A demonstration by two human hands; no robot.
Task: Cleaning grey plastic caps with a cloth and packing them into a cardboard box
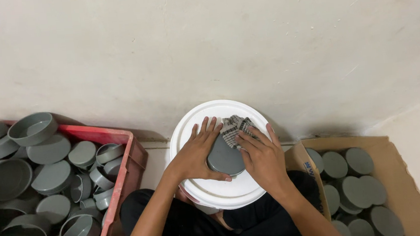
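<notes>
My left hand (pixel 193 157) is gripping a round grey cap (pixel 225 158), fingers spread over its edge, thumb curling under the near side. My right hand (pixel 263 158) is pressing a checked cloth (pixel 236 129) onto the cap's far edge, fingers loosely bent on the fabric. The cap is sitting on a white bucket lid (pixel 221 190) over my lap. A red crate (pixel 122 161) of grey caps is lying to my left, a cardboard box (pixel 397 177) of caps to my right.
</notes>
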